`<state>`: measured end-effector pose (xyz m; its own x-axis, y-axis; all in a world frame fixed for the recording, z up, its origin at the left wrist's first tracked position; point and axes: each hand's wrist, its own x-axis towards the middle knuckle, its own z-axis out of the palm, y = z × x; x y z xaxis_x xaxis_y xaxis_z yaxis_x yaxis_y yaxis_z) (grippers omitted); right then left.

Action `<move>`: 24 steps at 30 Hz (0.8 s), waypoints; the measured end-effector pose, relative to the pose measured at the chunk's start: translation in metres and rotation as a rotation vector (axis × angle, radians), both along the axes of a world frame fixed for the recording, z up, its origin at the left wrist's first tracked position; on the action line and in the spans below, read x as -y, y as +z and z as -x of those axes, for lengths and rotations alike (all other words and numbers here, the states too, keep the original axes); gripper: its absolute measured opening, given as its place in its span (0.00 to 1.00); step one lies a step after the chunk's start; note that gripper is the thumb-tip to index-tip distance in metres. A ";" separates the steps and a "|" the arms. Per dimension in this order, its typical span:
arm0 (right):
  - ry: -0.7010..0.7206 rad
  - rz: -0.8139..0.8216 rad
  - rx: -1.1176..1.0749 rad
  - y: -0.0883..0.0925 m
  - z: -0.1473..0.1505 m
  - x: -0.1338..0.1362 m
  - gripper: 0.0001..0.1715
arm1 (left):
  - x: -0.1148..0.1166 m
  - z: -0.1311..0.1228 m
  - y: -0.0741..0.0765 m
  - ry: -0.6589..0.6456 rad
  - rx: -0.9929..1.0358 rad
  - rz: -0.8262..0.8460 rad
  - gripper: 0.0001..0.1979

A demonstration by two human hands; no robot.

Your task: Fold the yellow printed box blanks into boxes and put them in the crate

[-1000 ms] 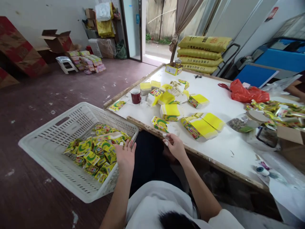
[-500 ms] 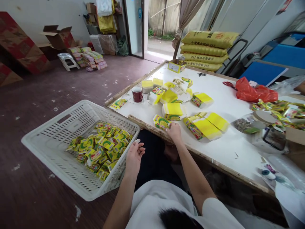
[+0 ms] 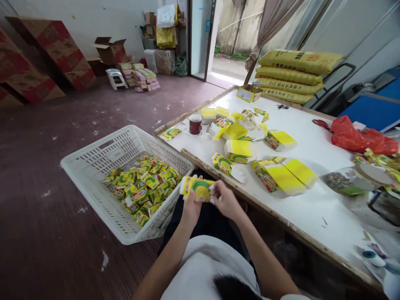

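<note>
Above my lap, my left hand (image 3: 191,208) grips the left part of a yellow-and-green printed card (image 3: 201,190) from below. My right hand (image 3: 225,201) pinches the card's right end with thumb and fingers. Whether it is a single flat card or a folded packet, I cannot tell. To the left of my hands stands a white plastic basket (image 3: 78,166) holding a heap of small yellow packets (image 3: 146,187). A few similar printed cards (image 3: 222,162) lie at the table's near edge, just beyond my hands.
The white table (image 3: 312,216) has a wooden rim and carries several stacks of yellow cards (image 3: 283,175), a dark red mug (image 3: 195,124) and a red plastic bag (image 3: 359,133). Yellow sacks (image 3: 293,79) are piled behind it. Cartons (image 3: 62,50) stand at far left.
My right hand has come back from the table edge with a printed card. My left hand has moved in from beside the basket and grasped it too. The view has turned left.
</note>
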<state>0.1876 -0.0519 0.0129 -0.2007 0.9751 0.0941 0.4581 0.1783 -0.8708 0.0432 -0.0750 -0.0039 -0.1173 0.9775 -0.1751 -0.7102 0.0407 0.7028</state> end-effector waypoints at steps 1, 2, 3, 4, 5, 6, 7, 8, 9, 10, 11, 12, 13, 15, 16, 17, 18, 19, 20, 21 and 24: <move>0.059 0.018 -0.030 0.001 0.010 0.013 0.12 | 0.002 -0.001 0.003 0.002 0.002 -0.020 0.30; 0.104 0.041 -0.091 0.001 0.020 0.024 0.11 | 0.003 -0.001 0.006 0.020 0.013 -0.034 0.28; 0.136 0.073 -0.179 0.001 0.029 0.033 0.11 | 0.004 0.000 0.010 0.051 0.037 -0.043 0.27; 0.156 0.107 -0.261 0.001 0.036 0.039 0.12 | 0.004 0.001 0.012 0.096 0.071 -0.048 0.26; 0.171 0.142 -0.336 0.001 0.042 0.044 0.15 | 0.004 0.002 0.014 0.145 0.104 -0.045 0.26; 0.184 0.176 -0.388 0.001 0.047 0.046 0.18 | 0.004 0.003 0.015 0.186 0.121 -0.033 0.27; 0.198 0.204 -0.407 0.000 0.049 0.047 0.20 | 0.003 0.004 0.015 0.212 0.112 -0.011 0.28; 0.208 0.221 -0.405 -0.001 0.049 0.046 0.22 | 0.002 0.005 0.014 0.224 0.075 0.015 0.29; 0.206 0.223 -0.392 -0.002 0.048 0.043 0.22 | 0.002 0.006 0.012 0.231 0.021 0.040 0.30; 0.191 0.209 -0.377 -0.004 0.046 0.040 0.21 | 0.001 0.006 0.009 0.240 -0.031 0.059 0.30; 0.162 0.182 -0.364 -0.005 0.042 0.035 0.19 | 0.001 0.007 0.005 0.245 -0.076 0.065 0.30; 0.124 0.150 -0.356 -0.007 0.037 0.031 0.17 | 0.000 0.007 0.001 0.245 -0.116 0.054 0.29; 0.085 0.118 -0.353 -0.008 0.032 0.026 0.16 | 0.000 0.007 -0.003 0.238 -0.161 0.034 0.27; 0.033 0.081 -0.349 -0.010 0.021 0.018 0.13 | 0.000 0.006 -0.010 0.202 -0.257 -0.001 0.23; 0.022 0.074 -0.341 -0.010 0.016 0.015 0.12 | 0.000 0.006 -0.013 0.181 -0.303 -0.007 0.21; 0.017 0.070 -0.328 -0.010 0.011 0.012 0.11 | 0.000 0.006 -0.014 0.166 -0.338 -0.004 0.19; 0.014 0.063 -0.310 -0.010 0.006 0.010 0.10 | 0.000 0.006 -0.014 0.156 -0.353 0.007 0.18; 0.007 0.051 -0.288 -0.009 0.001 0.008 0.08 | 0.000 0.007 -0.013 0.151 -0.354 0.018 0.17; -0.004 0.033 -0.265 -0.007 -0.004 0.006 0.07 | -0.001 0.010 -0.011 0.154 -0.351 0.017 0.17; -0.022 0.012 -0.247 -0.004 -0.010 0.004 0.05 | -0.001 0.013 -0.007 0.165 -0.358 0.000 0.17; -0.058 -0.131 -0.092 0.008 -0.024 0.002 0.05 | 0.000 0.027 0.010 0.189 -0.509 -0.138 0.28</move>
